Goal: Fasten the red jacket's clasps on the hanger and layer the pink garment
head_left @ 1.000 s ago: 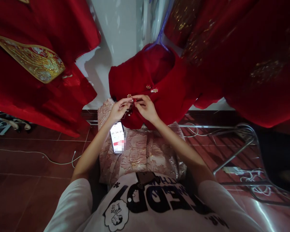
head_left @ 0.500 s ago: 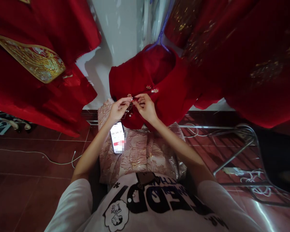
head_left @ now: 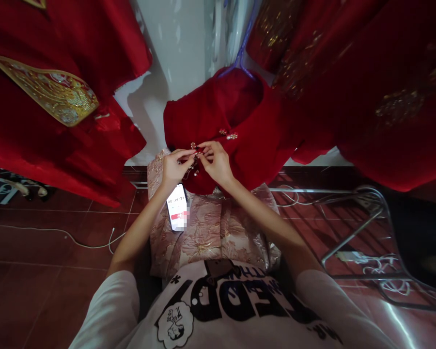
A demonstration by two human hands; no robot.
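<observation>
**Fastening the beaded clasp on the red jacket**

Between the two pinching hands sits a beaded clasp [head_left: 195, 148] on the front of the red jacket [head_left: 254, 140], which hangs from a blue hanger [head_left: 240, 60]. The left hand [head_left: 174, 167] nips the clasp from one side and the right hand [head_left: 215, 162] from the other, fingertips meeting over it. It would go best with the cloth kept taut and the loop eased on gently. Just below the grip a lit phone [head_left: 177, 206] lies on pink brocade [head_left: 210, 230]. Beyond, red garments [head_left: 58, 58] hang over a dark red tiled floor [head_left: 39, 271].
</observation>
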